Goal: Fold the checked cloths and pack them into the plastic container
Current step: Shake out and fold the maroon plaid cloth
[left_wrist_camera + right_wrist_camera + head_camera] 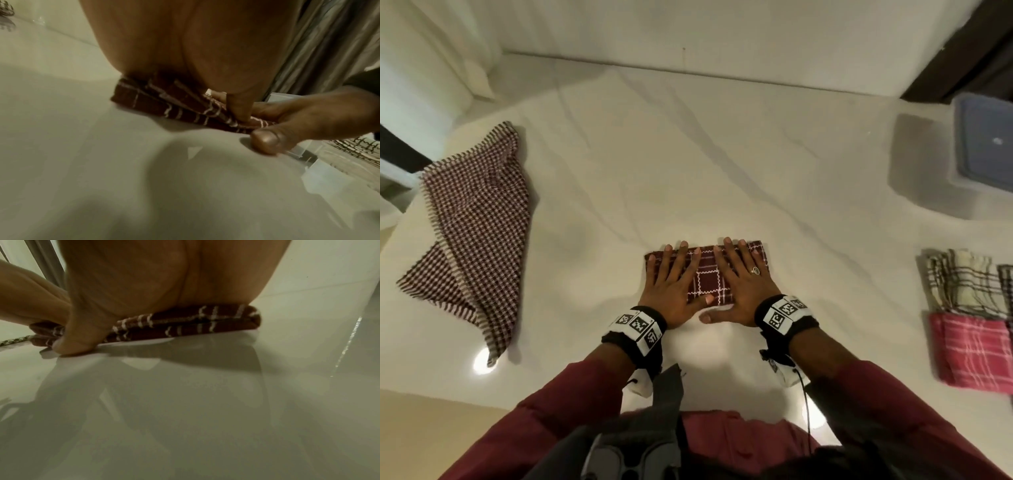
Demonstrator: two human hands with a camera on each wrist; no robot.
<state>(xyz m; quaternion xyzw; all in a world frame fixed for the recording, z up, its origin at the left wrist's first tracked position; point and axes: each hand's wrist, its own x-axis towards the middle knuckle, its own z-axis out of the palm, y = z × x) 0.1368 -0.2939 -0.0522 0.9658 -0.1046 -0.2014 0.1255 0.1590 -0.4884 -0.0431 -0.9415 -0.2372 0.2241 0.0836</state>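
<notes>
A folded dark red cloth with white check lines (pixel 705 284) lies on the white table in front of me. My left hand (pixel 674 281) and right hand (pixel 739 277) both lie flat on it, fingers straight and spread, pressing it down. In the left wrist view the palm (pixel 185 40) covers the cloth (pixel 156 102), and the right thumb touches the table beside it. The right wrist view shows the cloth's layered edge (pixel 195 324) under the palm. A clear plastic container (pixel 983 150) with a blue bottom stands at the far right.
An unfolded maroon and white checked cloth (pixel 479 233) lies at the left of the table. At the right edge lie a folded cream checked cloth (pixel 962 284) and a folded pink checked cloth (pixel 972 349). A wall runs along the table's far side.
</notes>
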